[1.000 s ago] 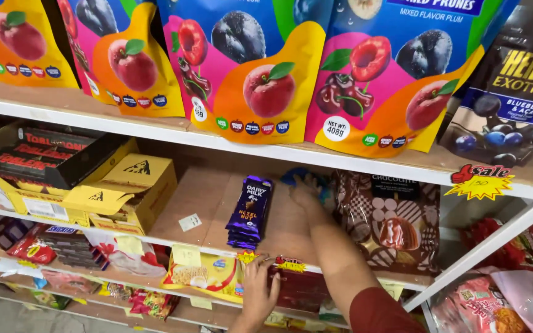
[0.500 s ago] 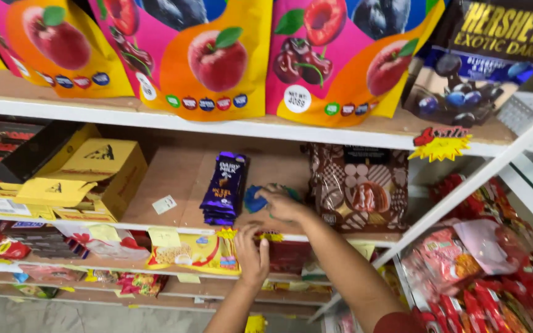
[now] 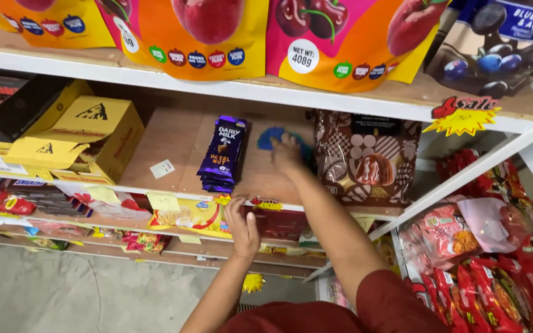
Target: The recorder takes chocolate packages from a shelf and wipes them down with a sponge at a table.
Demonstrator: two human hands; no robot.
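Reaching: right hand [image 3: 286, 154] on blue packet [image 3: 271, 137], fingers seemingly spread, blurred
Gripping: left hand [image 3: 242, 226], fingers curled on shelf edge [image 3: 174, 194]
Bars [image 3: 222, 155]: nine o'clock of packet

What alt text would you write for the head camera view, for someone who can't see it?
A person's right hand reaches deep into a shop shelf onto a blue packet, between a stack of purple chocolate bars and a brown patterned bag. Their left hand rests on the shelf's front edge.

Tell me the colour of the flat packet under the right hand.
Blue flat packet, seen in the head view, under the right hand.
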